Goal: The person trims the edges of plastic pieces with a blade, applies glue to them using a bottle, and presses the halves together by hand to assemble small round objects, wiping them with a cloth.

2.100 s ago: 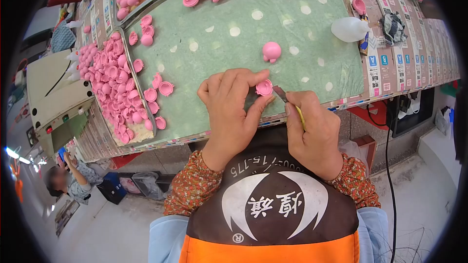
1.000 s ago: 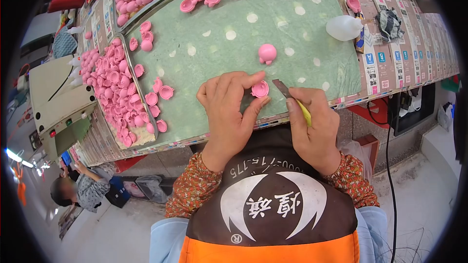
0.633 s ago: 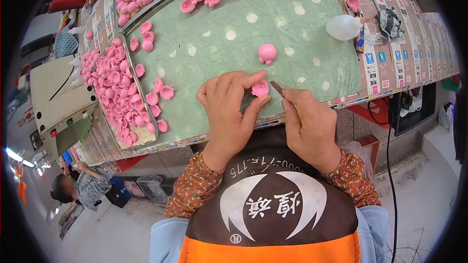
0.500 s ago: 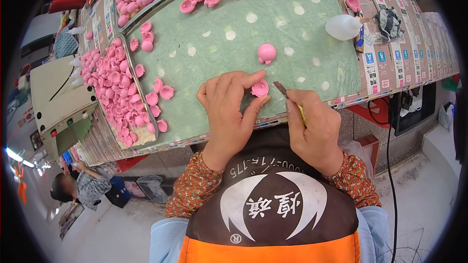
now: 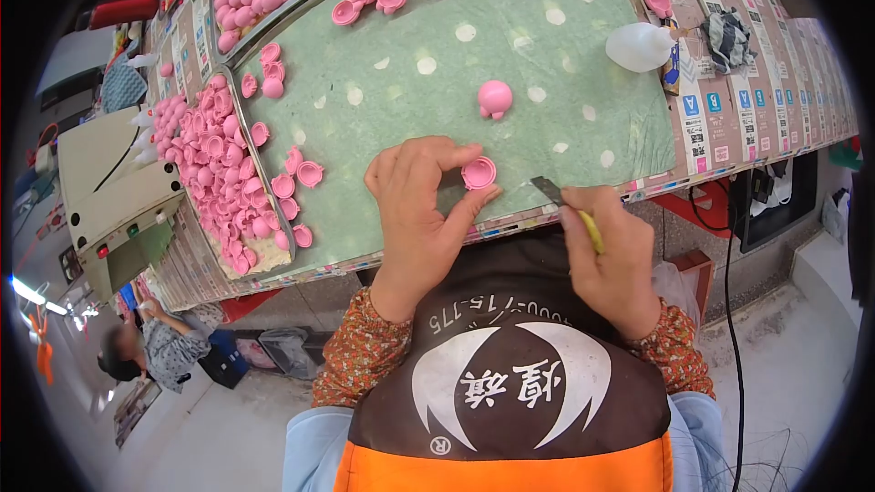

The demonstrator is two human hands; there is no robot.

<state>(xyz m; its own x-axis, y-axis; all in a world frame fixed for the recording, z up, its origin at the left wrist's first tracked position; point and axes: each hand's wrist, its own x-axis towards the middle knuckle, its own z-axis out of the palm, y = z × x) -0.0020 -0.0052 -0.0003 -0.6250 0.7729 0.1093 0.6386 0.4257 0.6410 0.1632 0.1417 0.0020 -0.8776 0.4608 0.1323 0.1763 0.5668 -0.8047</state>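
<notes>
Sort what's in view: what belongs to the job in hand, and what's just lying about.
Likely part of the job:
hollow pink piece, in the left hand
yellow-handled knife, in the right hand
round pink piece
heap of pink pieces
green cloth

Apparently just lying about:
white bottle, untouched
crumpled striped rag
black cable

Pink pieces [image 5: 495,97] on apparently fabric mat [image 5: 392,109]

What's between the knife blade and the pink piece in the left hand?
Just bare green covering separates the knife blade from the pink piece in the head view.
</notes>
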